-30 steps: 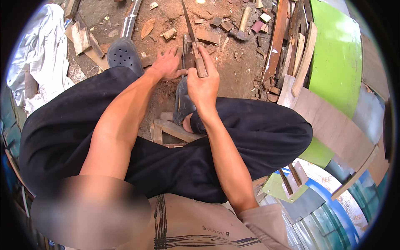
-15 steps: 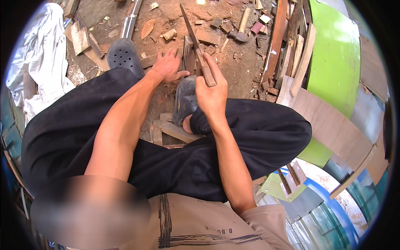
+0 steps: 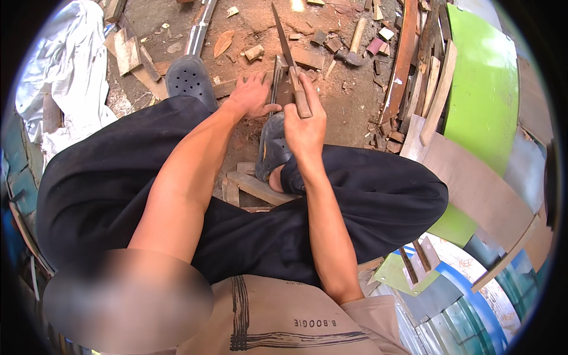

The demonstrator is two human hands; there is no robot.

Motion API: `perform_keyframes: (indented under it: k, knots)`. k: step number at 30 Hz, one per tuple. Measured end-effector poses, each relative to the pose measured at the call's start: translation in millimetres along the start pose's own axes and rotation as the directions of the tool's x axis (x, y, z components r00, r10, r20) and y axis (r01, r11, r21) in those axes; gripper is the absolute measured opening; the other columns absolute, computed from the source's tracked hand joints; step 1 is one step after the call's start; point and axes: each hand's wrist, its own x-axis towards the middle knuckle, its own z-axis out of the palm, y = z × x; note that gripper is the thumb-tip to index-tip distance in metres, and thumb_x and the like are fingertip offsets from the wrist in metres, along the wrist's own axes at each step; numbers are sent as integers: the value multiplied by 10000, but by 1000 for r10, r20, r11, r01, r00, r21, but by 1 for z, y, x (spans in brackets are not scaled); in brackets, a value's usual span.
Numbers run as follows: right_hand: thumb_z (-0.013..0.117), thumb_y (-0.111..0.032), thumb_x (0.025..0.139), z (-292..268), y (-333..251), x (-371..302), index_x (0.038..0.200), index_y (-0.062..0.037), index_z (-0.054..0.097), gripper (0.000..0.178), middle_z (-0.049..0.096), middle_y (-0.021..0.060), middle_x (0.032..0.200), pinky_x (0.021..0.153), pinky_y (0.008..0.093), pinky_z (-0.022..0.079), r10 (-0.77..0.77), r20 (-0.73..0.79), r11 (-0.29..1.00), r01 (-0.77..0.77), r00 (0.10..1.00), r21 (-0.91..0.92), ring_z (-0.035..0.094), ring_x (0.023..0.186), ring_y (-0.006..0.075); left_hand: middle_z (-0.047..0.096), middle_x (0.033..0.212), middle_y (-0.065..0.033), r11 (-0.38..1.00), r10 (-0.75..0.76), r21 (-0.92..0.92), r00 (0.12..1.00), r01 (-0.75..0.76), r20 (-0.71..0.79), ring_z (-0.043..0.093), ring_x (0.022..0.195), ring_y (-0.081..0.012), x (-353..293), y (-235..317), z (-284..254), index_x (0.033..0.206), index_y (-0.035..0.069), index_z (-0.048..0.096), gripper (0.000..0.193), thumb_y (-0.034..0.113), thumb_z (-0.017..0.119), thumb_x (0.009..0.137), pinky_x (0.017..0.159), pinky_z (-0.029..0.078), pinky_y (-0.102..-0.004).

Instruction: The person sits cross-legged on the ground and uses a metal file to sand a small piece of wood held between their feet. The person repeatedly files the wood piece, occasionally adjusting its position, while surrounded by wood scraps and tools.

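Observation:
My right hand (image 3: 306,127) is closed around the wooden handle of a handsaw (image 3: 282,36). Its narrow dark blade points away from me, and I cannot make out its teeth. Just left of it, my left hand (image 3: 251,96) presses on a wooden strip (image 3: 225,89) on the ground, fingers bent over the far side and thumb toward the right. Between the hands, a dark upright-looking piece of wood (image 3: 277,77) stands beside the saw. My right foot in a grey clog (image 3: 272,142) is just below it. Whether the blade touches wood is hidden.
A hammer (image 3: 356,44) lies among offcuts at the upper right. Long boards (image 3: 399,65) and a green panel (image 3: 482,89) line the right side. White cloth (image 3: 65,71) lies at far left, near my left clog (image 3: 189,80). Wood pieces (image 3: 257,186) lie between my legs.
The whole scene has shifted slightly right and down in the view. The saw looks a little more upright; both hands keep their places on the saw and the wood.

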Motion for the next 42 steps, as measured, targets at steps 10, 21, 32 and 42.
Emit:
perform_keyframes:
  k: [10, 21, 32, 42]
  knots:
    - [518, 132, 847, -94, -73, -126, 1419, 47, 536, 579, 630, 228, 1382, 1043, 347, 481, 75, 142, 984, -50, 987, -173, 633, 1266, 287, 314, 1574, -293, 999, -37, 23, 999, 38, -20, 297, 1474, -440, -12, -10, 1, 1491, -68, 382, 962, 679, 584, 919, 1133, 301, -663]
    - [529, 136, 872, -93, -64, -145, 1431, 53, 528, 565, 604, 215, 1411, 1103, 353, 435, 204, 146, 975, -187, 968, -119, 592, 1311, 277, 291, 1589, -290, 998, -51, 24, 998, 51, 27, 286, 1485, -430, -9, -8, 3, 1522, -66, 332, 999, 692, 572, 917, 1153, 281, -650]
    - [547, 16, 874, -16, -2, -20, 1435, -6, 538, 562, 683, 246, 1245, 871, 325, 522, -131, 26, 983, 133, 991, -123, 705, 1002, 242, 288, 1612, -266, 999, -40, 29, 999, 39, 35, 274, 1504, -407, -7, 3, 2, 1509, -46, 376, 961, 672, 595, 910, 1165, 253, -654]
    - [533, 52, 880, -21, -3, -38, 1438, -4, 543, 561, 668, 216, 1297, 974, 312, 497, 14, 40, 996, -11, 999, -86, 671, 1157, 216, 266, 1608, -280, 998, -46, -34, 999, 46, 21, 255, 1501, -435, -7, -1, 0, 1489, -79, 384, 966, 675, 583, 918, 1165, 256, -669]
